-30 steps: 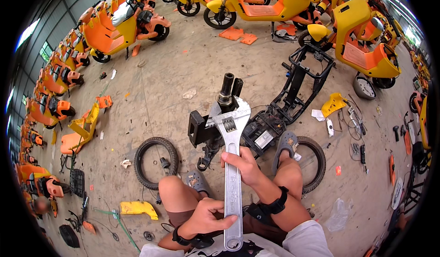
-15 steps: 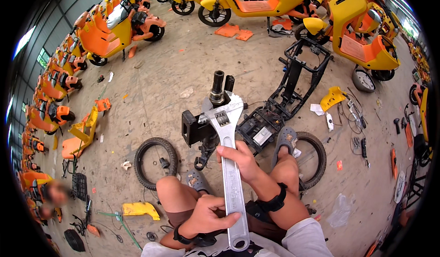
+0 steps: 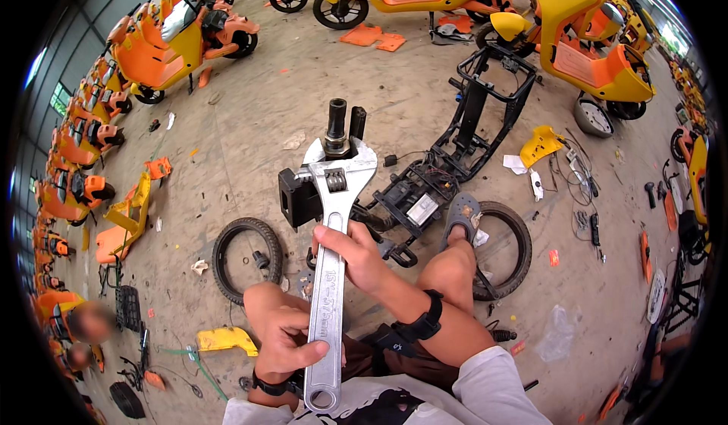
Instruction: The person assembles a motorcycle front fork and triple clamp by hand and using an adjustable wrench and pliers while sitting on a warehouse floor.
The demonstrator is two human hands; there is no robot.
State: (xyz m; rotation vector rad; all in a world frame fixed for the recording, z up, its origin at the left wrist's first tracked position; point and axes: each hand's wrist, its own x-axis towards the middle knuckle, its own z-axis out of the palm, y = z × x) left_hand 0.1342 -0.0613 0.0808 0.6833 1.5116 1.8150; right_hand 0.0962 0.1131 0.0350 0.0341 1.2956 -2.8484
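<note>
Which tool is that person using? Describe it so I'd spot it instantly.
Find the stripped black scooter frame on the concrete floor. Before it, both hands grip a long silver adjustable wrench, its jaws around a black steering stem. It is the only big shiny tool there.

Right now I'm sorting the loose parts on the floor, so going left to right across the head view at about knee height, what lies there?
Yellow panel → loose tyre → big wrench in both hands → sandalled foot → second tyre → clear plastic bag.
</note>
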